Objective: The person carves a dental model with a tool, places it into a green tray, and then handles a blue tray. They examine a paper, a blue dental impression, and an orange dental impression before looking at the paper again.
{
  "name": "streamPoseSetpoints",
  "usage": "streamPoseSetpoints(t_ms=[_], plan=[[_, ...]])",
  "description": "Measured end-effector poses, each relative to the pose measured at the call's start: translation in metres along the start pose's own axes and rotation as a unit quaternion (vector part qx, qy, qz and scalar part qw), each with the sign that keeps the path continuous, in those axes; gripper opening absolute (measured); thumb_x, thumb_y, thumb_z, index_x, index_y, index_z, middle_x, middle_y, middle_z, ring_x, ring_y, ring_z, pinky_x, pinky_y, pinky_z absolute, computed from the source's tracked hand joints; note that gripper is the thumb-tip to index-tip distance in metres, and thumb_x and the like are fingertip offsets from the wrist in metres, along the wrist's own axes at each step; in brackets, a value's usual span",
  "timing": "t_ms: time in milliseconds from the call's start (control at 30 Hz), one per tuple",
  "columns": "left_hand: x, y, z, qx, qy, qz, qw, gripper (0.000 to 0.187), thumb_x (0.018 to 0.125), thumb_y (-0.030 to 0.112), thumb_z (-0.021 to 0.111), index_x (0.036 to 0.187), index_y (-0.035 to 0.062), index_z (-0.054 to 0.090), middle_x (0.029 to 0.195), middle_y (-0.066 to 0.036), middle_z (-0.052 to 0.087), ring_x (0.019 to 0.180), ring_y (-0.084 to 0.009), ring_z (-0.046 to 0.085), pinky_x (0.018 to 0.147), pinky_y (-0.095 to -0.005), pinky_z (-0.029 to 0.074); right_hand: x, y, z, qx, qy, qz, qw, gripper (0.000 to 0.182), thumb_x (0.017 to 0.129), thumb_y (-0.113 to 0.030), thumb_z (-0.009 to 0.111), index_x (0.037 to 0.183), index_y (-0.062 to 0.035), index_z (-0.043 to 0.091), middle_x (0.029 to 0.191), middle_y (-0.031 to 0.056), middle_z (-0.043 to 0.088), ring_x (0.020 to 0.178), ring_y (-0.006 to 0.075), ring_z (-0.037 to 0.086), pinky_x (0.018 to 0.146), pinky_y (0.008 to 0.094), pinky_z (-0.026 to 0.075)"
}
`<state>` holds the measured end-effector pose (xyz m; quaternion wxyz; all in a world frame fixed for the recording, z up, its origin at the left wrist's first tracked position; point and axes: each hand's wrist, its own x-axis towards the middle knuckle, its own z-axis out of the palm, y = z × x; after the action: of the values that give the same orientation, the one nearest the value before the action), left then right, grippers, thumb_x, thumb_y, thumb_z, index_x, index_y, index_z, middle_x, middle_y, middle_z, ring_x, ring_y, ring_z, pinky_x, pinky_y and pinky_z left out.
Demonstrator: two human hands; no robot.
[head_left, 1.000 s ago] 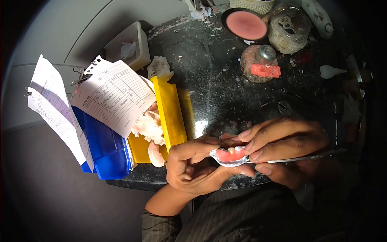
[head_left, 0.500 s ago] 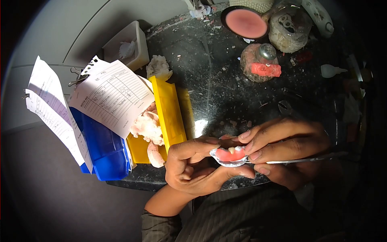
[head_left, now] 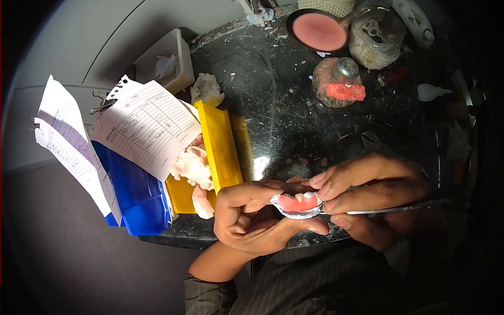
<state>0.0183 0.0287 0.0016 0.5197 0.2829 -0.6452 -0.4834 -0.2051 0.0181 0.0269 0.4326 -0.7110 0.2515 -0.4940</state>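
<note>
A small dental model with pink wax, a few pale teeth and a whitish rim is held near the table's front edge. My left hand grips it from the left, thumb below and fingers above. From the right, my right hand pinches a thin metal tool, whose tip lies along the model's lower right edge. Fingertips of the right hand also touch the model's right end.
At left, a yellow bin holds pinkish plaster pieces, beside a blue bin and clipped papers. Farther back are a white tray, a pink disc, a glass jar and a burner-like lamp with red wax.
The model and my left hand have shifted very slightly left. The tool remains against the model's lower edge, at a slightly changed angle.
</note>
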Motion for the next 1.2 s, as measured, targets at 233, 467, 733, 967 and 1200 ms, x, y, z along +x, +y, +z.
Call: streamPoseSetpoints(t_ms=[233, 467, 733, 967, 1200], plan=[[0.000, 0.000, -0.001, -0.030, 0.001, -0.009, 1.000, 0.068, 0.069, 0.001, 0.090, 0.115, -0.0031, 0.039, 0.106, -0.025, 0.071, 0.104, -0.0316, 0.071, 0.095, -0.0455, 0.056, -0.001, -0.002, 0.003, 0.029, 0.008, 0.045, 0.999, 0.013, 0.084, -0.002, 0.071, 0.097, 0.0010, 0.073, 0.110, 0.0168, 0.061, 0.106, 0.0309, 0.067, 0.095, 0.0426, 0.058], [0.001, -0.002, 0.000, -0.054, 0.006, -0.019, 0.998, 0.068, 0.069, 0.002, 0.090, 0.114, -0.0030, 0.039, 0.106, -0.027, 0.070, 0.107, -0.0344, 0.070, 0.097, -0.0483, 0.055, -0.007, 0.005, 0.008, 0.048, 0.020, 0.040, 0.998, 0.014, 0.086, -0.007, 0.070, 0.096, 0.0020, 0.073, 0.107, 0.0136, 0.061, 0.101, 0.0249, 0.065, 0.096, 0.0431, 0.056], [0.003, 0.002, 0.000, 0.058, 0.009, -0.053, 0.997, 0.079, 0.062, 0.024, 0.097, 0.109, 0.0018, 0.037, 0.092, -0.018, 0.073, 0.090, -0.0242, 0.074, 0.084, -0.0347, 0.060, -0.006, 0.007, 0.013, 0.101, 0.077, 0.052, 0.990, 0.011, 0.090, -0.008, 0.065, 0.090, 0.0028, 0.068, 0.103, 0.0143, 0.060, 0.095, 0.0241, 0.066, 0.094, 0.0420, 0.056], [0.001, -0.006, 0.000, -0.050, -0.017, -0.001, 0.999, 0.069, 0.070, -0.002, 0.088, 0.118, -0.0013, 0.038, 0.108, -0.028, 0.068, 0.108, -0.0372, 0.069, 0.097, -0.0515, 0.054, -0.002, -0.001, 0.005, 0.071, 0.121, 0.038, 0.989, 0.017, 0.101, -0.017, 0.054, 0.101, 0.0007, 0.053, 0.100, 0.0184, 0.058, 0.091, 0.0239, 0.066, 0.094, 0.0440, 0.056], [0.001, -0.009, -0.001, -0.067, -0.027, 0.041, 0.997, 0.071, 0.071, -0.002, 0.088, 0.121, 0.0016, 0.038, 0.108, -0.028, 0.067, 0.108, -0.0382, 0.069, 0.095, -0.0517, 0.055, -0.002, -0.004, -0.002, 0.088, 0.100, 0.038, 0.990, 0.026, 0.101, -0.023, 0.058, 0.103, 0.0011, 0.050, 0.095, 0.0182, 0.061, 0.089, 0.0274, 0.070, 0.088, 0.0431, 0.061]])
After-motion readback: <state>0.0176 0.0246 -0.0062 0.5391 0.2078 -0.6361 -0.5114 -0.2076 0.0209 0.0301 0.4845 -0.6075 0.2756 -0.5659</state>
